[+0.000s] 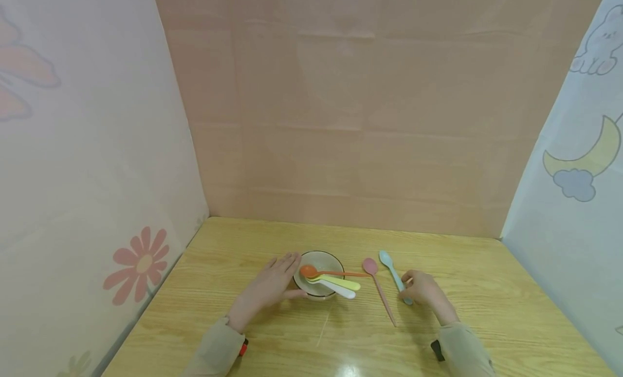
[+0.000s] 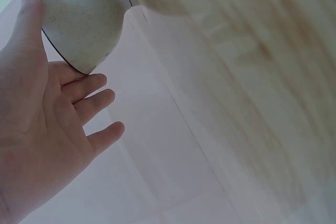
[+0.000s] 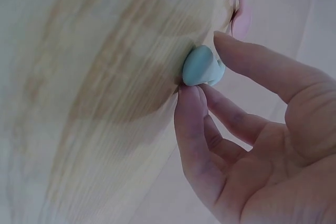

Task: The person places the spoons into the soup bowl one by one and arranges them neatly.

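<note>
A pale bowl with a dark rim (image 1: pixel 318 256) stands on the table, held at its left side by my left hand (image 1: pixel 270 285). In the left wrist view the thumb lies along the bowl (image 2: pixel 84 19), while the index finger goes partly out of sight behind it. An orange spoon (image 1: pixel 309 271), a yellow spoon (image 1: pixel 348 284) and a white spoon (image 1: pixel 343 291) rest in the bowl, handles pointing right. My right hand (image 1: pixel 424 288) has the handle end of a light blue spoon (image 1: pixel 393 271) between thumb and curled fingers. That spoon (image 3: pixel 198 66) lies at the tabletop.
Between the bowl and the light blue spoon, a pink spoon (image 1: pixel 371 266) lies on the wooden table (image 1: pixel 477 269). Behind the table rises a plain tan backdrop (image 1: pixel 340 150). Light printed panels (image 1: pixel 97 177) stand on both sides.
</note>
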Motion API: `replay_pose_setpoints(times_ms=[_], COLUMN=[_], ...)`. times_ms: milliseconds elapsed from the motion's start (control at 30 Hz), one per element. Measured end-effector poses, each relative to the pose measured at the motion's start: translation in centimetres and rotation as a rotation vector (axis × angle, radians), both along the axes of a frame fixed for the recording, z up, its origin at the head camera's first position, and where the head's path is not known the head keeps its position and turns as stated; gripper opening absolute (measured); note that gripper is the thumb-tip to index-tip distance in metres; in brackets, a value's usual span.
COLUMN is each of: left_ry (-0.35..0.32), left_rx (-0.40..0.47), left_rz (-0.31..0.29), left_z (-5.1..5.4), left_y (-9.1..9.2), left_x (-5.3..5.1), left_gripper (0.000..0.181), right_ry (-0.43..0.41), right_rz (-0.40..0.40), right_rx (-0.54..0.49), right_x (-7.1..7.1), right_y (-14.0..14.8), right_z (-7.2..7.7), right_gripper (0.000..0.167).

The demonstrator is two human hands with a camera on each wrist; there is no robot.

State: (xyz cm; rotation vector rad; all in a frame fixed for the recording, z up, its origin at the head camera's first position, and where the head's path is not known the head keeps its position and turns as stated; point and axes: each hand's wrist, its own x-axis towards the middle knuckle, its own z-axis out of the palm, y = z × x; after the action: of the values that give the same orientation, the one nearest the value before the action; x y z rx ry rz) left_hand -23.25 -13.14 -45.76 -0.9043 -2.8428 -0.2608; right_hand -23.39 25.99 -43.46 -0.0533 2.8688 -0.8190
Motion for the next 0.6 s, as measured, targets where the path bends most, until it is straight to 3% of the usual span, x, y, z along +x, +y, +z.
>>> replay_pose_setpoints(times_ms=[600], left_ry=[0.022], left_rx=[0.007], left_rz=[-0.012], left_z=[0.03], left_y=[0.01], left_x=[-0.02], left_gripper=[0.093], right_ry=[-0.052], right_rz=[-0.036], right_rx=[-0.011], right_x=[-0.15], right_y=[-0.17], right_z=[0.01], right_gripper=[0.042])
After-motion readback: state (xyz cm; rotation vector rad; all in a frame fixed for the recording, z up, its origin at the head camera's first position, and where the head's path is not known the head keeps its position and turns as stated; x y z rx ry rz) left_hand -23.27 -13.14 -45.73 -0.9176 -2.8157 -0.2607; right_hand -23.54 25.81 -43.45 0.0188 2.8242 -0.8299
